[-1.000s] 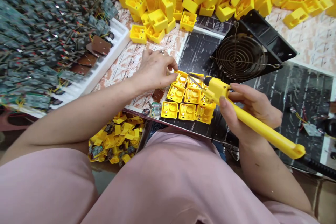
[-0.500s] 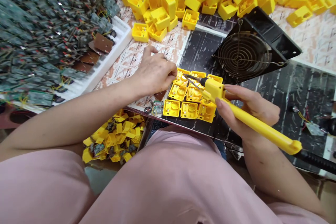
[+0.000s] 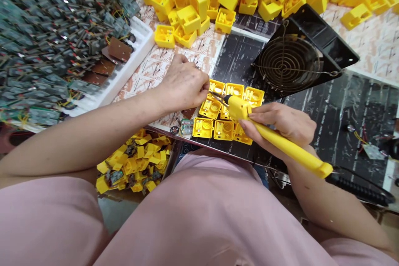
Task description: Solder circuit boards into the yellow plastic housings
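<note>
My right hand [image 3: 285,124] grips a yellow soldering iron [image 3: 296,151] by its handle. Its dark nose and thin metal tip point left, over the upper left of a block of small open yellow casings [image 3: 203,128]. The casings stand close together in rows, with round perforated grilles inside. My left hand [image 3: 183,85] is closed beside the block's upper left corner, thumb and fingers pressed together near the iron's tip. Whatever they hold is hidden. A small circuit board [image 3: 187,126] and a round black part [image 3: 175,130] lie at the table edge, left of the casings.
A white foam tray [image 3: 137,45] on the left is heaped with circuit boards [image 3: 46,37]. Yellow boxes [image 3: 190,16] pile up at the back. A black fan [image 3: 285,64] stands right of centre. Below the table is a bin of yellow pieces [image 3: 134,162]. A wired board [image 3: 372,151] lies right.
My right hand and the soldering iron have moved left and slightly down, uncovering the top right casings. My left hand has stayed nearly in place, its fingers curled in more.
</note>
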Action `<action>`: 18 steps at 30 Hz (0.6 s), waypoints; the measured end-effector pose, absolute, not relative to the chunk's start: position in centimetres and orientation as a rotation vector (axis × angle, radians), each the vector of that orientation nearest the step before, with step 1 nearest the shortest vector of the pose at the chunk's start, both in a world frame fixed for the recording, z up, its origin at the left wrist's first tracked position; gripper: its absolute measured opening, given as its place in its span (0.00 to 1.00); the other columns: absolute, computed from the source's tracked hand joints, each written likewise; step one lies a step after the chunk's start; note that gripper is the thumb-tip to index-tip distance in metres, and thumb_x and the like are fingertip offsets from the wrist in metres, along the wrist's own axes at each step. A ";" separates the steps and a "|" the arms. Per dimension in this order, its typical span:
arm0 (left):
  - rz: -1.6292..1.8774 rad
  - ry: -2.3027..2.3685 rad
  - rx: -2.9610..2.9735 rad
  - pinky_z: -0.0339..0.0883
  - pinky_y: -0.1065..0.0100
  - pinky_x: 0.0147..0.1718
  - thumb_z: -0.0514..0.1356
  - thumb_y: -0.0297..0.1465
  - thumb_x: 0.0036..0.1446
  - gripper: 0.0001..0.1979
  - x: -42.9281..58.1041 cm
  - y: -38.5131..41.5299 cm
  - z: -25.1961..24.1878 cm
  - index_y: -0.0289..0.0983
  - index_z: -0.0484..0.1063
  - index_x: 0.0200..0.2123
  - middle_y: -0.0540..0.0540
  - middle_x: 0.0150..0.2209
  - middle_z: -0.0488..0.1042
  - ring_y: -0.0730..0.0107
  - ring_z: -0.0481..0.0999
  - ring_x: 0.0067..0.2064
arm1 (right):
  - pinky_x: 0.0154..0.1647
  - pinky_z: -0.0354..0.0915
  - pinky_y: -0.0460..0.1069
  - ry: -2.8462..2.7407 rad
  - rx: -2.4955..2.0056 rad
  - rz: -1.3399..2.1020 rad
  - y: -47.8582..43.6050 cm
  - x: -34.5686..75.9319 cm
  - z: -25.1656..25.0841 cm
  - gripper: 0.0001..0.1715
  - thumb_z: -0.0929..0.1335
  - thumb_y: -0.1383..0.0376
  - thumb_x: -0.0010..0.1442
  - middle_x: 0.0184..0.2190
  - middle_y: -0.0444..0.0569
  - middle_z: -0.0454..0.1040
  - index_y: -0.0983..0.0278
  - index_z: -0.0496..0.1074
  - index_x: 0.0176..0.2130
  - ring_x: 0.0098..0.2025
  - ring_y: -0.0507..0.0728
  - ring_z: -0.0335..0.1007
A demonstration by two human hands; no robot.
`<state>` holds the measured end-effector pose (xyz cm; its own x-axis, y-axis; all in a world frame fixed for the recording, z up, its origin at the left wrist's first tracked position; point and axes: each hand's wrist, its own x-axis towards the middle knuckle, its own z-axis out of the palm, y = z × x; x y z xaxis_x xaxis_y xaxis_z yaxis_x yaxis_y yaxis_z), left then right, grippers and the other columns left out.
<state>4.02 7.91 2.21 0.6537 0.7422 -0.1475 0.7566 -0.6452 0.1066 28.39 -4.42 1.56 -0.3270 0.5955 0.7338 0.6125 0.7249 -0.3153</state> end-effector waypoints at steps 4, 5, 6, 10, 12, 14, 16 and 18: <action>-0.177 1.254 2.725 0.65 0.44 0.65 0.56 0.33 0.64 0.16 4.5 7.7 2.5 0.39 0.85 0.38 0.44 0.34 0.84 0.50 0.84 0.48 | 0.27 0.74 0.44 -2.144 -0.895 -0.013 -4.0 28.4 2.6 0.12 0.79 0.66 0.70 0.29 0.39 0.83 0.58 0.74 0.39 0.27 0.51 0.82; -0.181 1.254 2.730 0.65 0.44 0.65 0.56 0.33 0.65 0.16 4.5 7.6 2.5 0.39 0.85 0.38 0.44 0.34 0.83 0.50 0.84 0.48 | 0.27 0.74 0.44 -2.151 -0.892 -0.005 -3.9 28.4 2.8 0.12 0.79 0.66 0.70 0.29 0.39 0.83 0.58 0.74 0.39 0.27 0.51 0.82; -0.182 1.255 2.732 0.65 0.44 0.66 0.56 0.33 0.65 0.15 4.5 7.7 2.4 0.38 0.85 0.38 0.44 0.34 0.83 0.50 0.84 0.48 | 0.26 0.74 0.44 -2.141 -0.891 -0.004 -4.0 28.5 3.0 0.12 0.79 0.66 0.70 0.29 0.39 0.83 0.58 0.74 0.39 0.27 0.51 0.82; -0.133 1.252 2.707 0.64 0.44 0.67 0.57 0.32 0.65 0.14 4.3 7.8 2.1 0.38 0.84 0.37 0.45 0.33 0.82 0.51 0.84 0.49 | 0.29 0.76 0.43 -2.031 -0.947 -0.009 -4.6 28.9 3.1 0.13 0.80 0.70 0.66 0.29 0.40 0.83 0.60 0.75 0.39 0.29 0.52 0.84; -0.099 1.246 2.714 0.65 0.44 0.66 0.58 0.32 0.65 0.13 4.4 7.8 2.1 0.38 0.84 0.36 0.46 0.32 0.82 0.52 0.85 0.48 | 0.29 0.77 0.44 -1.983 -1.004 0.003 -5.3 29.1 2.7 0.13 0.80 0.69 0.66 0.29 0.39 0.84 0.59 0.75 0.38 0.30 0.53 0.85; -0.117 1.248 2.732 0.67 0.44 0.64 0.58 0.30 0.64 0.13 4.6 7.7 2.4 0.37 0.85 0.36 0.46 0.32 0.82 0.51 0.85 0.47 | 0.27 0.76 0.45 -1.895 -1.078 0.012 -6.3 29.4 2.0 0.11 0.80 0.66 0.66 0.29 0.39 0.84 0.57 0.77 0.37 0.29 0.54 0.85; -0.219 1.257 2.742 0.69 0.45 0.62 0.59 0.29 0.64 0.13 5.0 7.5 3.0 0.36 0.86 0.38 0.44 0.32 0.83 0.50 0.85 0.48 | 0.26 0.76 0.47 -1.744 -1.199 0.007 -7.4 29.7 1.2 0.06 0.80 0.63 0.66 0.32 0.41 0.86 0.56 0.82 0.41 0.28 0.55 0.84; -0.349 1.248 2.735 0.69 0.46 0.60 0.59 0.28 0.67 0.15 5.4 7.3 3.6 0.34 0.88 0.41 0.40 0.35 0.84 0.48 0.85 0.49 | 0.29 0.77 0.50 -1.563 -1.350 0.013 -8.3 30.0 0.4 0.19 0.82 0.60 0.63 0.38 0.45 0.88 0.55 0.86 0.54 0.30 0.57 0.84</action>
